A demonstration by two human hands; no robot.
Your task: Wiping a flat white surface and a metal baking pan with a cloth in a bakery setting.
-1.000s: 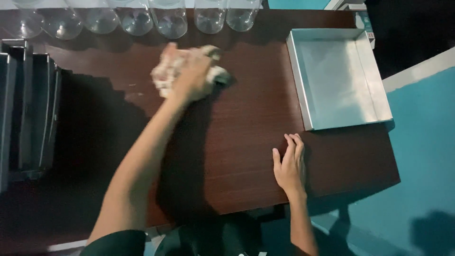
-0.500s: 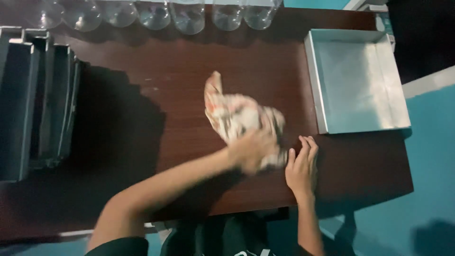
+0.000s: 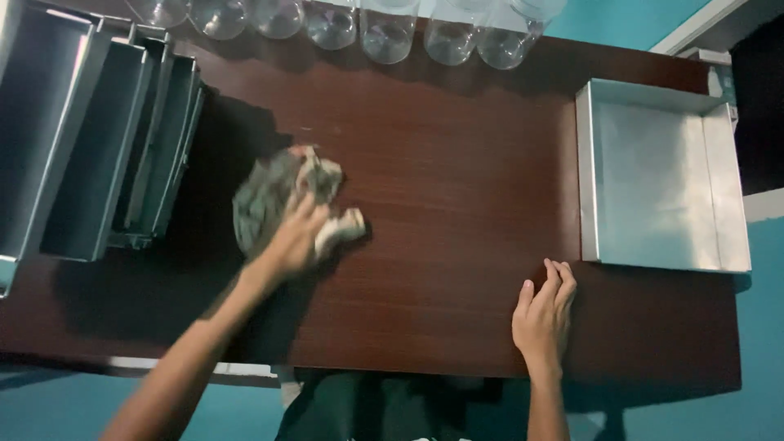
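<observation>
Seen from above, a dark brown wooden tabletop (image 3: pixel 457 204) fills most of the view, with a teal floor (image 3: pixel 759 327) showing along the near edge and at the right. At the far left, a set of grey metal trays (image 3: pixel 90 139) stands nested together on edge, casting a deep shadow across the wood beside them. On the right end of the table lies a shallow square metal baking tray (image 3: pixel 661 175), open side up, its near corner just beside the right hand. Along the far edge runs a row of clear glass jars (image 3: pixel 384 28), only their lower parts in view. Left of centre, a crumpled cloth (image 3: pixel 273 196), greyish with paler patches, lies bunched on the wood, near the shadowed trays. The left hand (image 3: pixel 296 241) presses down on the near right part of this cloth, fingers spread over it and partly curled around a pale fold that pokes out by the thumb side; the arm reaches in from the lower left. The right hand (image 3: pixel 543 314) rests flat on bare wood near the front edge, fingers together and extended, holding nothing, well apart from the cloth. No labels or signs can be made out on any of these things.
</observation>
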